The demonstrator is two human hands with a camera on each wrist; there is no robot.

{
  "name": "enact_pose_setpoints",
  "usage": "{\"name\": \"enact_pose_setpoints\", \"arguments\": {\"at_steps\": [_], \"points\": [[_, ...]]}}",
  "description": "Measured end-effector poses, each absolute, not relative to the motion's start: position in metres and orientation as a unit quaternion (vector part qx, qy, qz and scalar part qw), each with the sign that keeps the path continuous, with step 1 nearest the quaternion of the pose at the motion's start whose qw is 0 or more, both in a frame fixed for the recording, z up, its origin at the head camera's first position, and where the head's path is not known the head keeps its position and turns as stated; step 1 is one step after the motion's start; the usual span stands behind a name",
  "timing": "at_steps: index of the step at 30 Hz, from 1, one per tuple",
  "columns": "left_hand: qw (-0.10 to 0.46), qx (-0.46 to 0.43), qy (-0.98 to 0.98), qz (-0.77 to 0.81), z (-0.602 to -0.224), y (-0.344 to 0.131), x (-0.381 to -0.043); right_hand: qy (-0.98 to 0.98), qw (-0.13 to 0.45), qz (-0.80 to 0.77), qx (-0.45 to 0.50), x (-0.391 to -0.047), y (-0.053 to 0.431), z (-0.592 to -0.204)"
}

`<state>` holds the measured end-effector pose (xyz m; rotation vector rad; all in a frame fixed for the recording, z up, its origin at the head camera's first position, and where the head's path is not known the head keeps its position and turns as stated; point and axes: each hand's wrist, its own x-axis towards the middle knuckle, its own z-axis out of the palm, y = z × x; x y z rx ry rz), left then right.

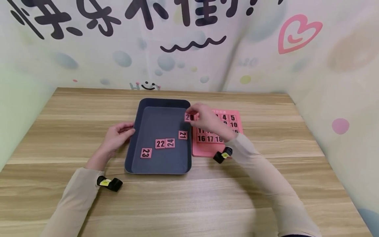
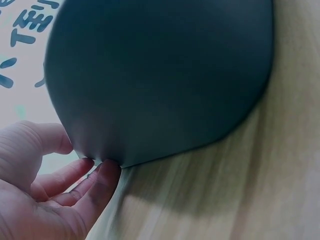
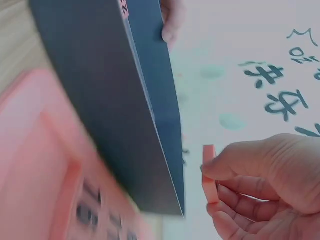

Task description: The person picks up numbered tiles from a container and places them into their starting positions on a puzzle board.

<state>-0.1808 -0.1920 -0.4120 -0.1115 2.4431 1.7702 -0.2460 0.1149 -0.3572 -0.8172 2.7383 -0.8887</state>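
A dark blue-grey tray (image 1: 161, 123) lies on the table, its left rim held by the fingertips of my left hand (image 1: 116, 136). Over the tray's right rim, my right hand (image 1: 207, 119) pinches a pink number tile (image 1: 188, 117) reading 20, seen edge-on in the right wrist view. Inside the tray lie tile 21 (image 1: 183, 135), tile 22 (image 1: 160, 144), tile 24 (image 1: 170, 143) and tile 23 (image 1: 146, 153); all but 22 are turned. Against the tray's right side sits a pink number board (image 1: 207, 150), partly covered by my right hand.
Rows of numbered tiles fill the upper part of the board, with bare pink recess below them. The wooden table (image 1: 177, 204) ends at a back wall (image 1: 103, 72) with printed writing. Each wrist carries a small black camera.
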Motion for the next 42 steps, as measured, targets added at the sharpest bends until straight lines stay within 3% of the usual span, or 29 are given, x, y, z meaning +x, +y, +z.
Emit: {"name": "enact_pose_setpoints", "arguments": {"at_steps": [9,19,42], "points": [[0.063,-0.041,0.811,0.580,-0.413,-0.192,-0.179,0.908,0.023,-0.305,-0.286,-0.228,0.195,-0.368],[0.064,-0.044,0.809,0.583,-0.412,-0.193,-0.180,0.929,0.062,-0.285,-0.227,-0.206,0.258,-0.391],[0.056,-0.030,0.812,0.580,-0.415,-0.191,-0.182,0.941,0.024,-0.272,-0.201,-0.194,0.266,-0.405]]}}
